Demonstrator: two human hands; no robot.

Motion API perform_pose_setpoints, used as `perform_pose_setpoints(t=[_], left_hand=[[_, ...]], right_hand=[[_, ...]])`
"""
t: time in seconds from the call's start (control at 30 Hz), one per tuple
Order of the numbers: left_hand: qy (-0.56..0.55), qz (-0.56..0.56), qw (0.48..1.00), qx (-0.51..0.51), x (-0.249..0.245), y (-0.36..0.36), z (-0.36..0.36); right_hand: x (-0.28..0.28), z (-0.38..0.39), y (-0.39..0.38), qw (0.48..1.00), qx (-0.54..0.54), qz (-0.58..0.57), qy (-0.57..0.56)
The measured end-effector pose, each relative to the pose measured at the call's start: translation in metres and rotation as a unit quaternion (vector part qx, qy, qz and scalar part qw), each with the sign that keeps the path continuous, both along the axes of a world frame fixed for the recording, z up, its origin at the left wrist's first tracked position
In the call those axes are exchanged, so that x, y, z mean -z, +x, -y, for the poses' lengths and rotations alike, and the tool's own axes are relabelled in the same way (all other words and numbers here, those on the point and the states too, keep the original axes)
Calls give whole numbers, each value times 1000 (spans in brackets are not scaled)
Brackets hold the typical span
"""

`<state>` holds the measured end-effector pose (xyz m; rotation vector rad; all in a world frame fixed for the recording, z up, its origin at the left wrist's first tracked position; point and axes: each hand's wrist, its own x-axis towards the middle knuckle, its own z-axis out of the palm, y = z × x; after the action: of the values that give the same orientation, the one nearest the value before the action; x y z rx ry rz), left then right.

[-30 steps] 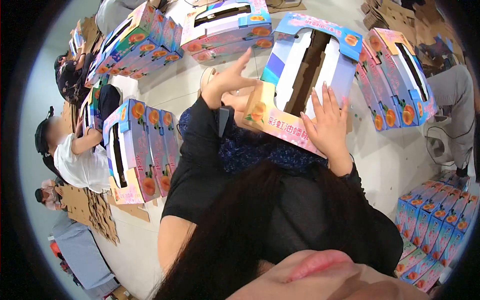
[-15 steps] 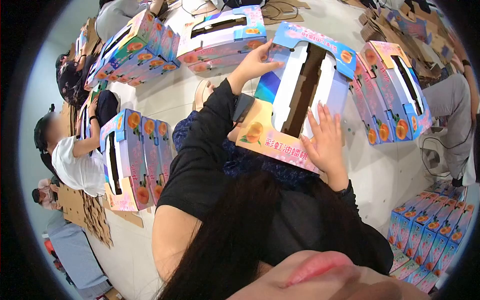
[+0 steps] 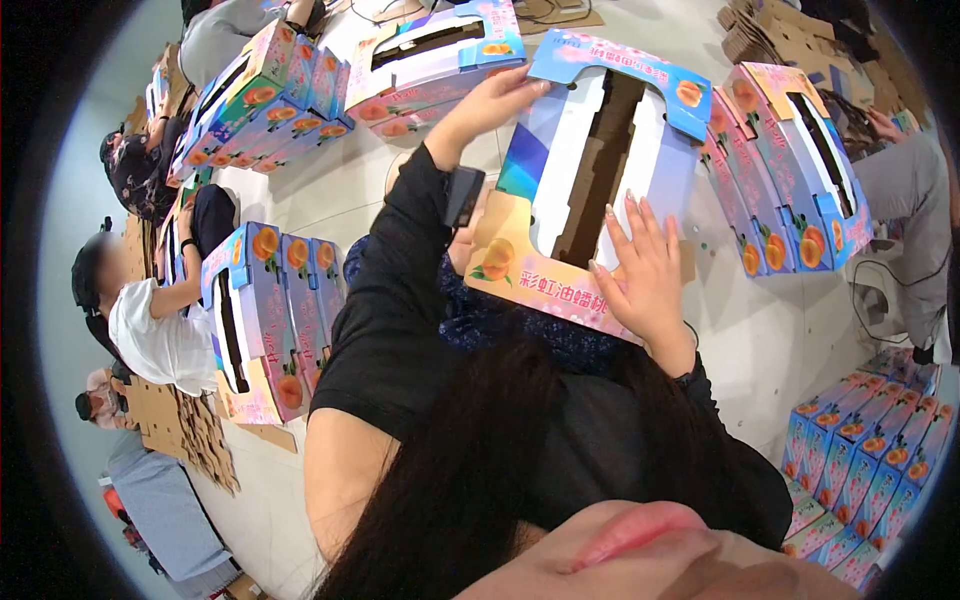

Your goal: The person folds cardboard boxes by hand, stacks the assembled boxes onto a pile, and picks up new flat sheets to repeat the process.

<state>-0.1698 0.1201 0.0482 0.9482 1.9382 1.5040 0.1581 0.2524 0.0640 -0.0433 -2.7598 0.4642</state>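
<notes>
The fingers of the right hand (image 3: 648, 280) lie flat and a little parted, thumb spread wider, palm down on the near end of the printed carton (image 3: 563, 180); they are clamped on nothing, their tips aimed toward twelve o'clock on the white flap beside the long slot (image 3: 600, 165). The fingers of the left hand (image 3: 485, 105) stretch to the carton's corner at eleven o'clock, tips meeting its edge; whether they pinch it I cannot tell.

The carton sits between one and two o'clock of the view, its near edge over the patterned blue garment (image 3: 480, 315), apparently propped on the lap so both ends are within reach. A palm on the near panel and fingers at the far corner probably steady it from opposite sides.

Outward from the carton, a row of matching cartons (image 3: 785, 200) stands at three o'clock, a grey trouser leg (image 3: 905, 200) beyond. A group of cartons (image 3: 430, 80) stands at ten o'clock, packed tight, likely to save floor (image 3: 760, 345) space. At eight o'clock a shorter row (image 3: 285, 315) adjoins a person in a white top (image 3: 165, 335); stacked cartons (image 3: 860, 440) fill half past four, and flat cardboard (image 3: 780, 50) lies at two o'clock
</notes>
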Motion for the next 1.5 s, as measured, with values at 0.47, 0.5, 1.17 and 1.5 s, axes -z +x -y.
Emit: perform_pose_setpoints(t=[0.47, 0.5, 1.17, 1.5], left_hand=[[-163, 5, 985, -59, 21, -1, -20], [-127, -26, 990, -54, 52, -19, -20], [-187, 222, 957, -9, 9, 14, 14], [-161, 236, 957, -51, 22, 58, 61]], right_hand=[[-5, 5, -3, 1000, -4, -2, -9], [-7, 8, -5, 1000, -7, 7, -8], [16, -13, 15, 975, 58, -138, -164], [31, -148, 22, 827, 138, 202, -507]])
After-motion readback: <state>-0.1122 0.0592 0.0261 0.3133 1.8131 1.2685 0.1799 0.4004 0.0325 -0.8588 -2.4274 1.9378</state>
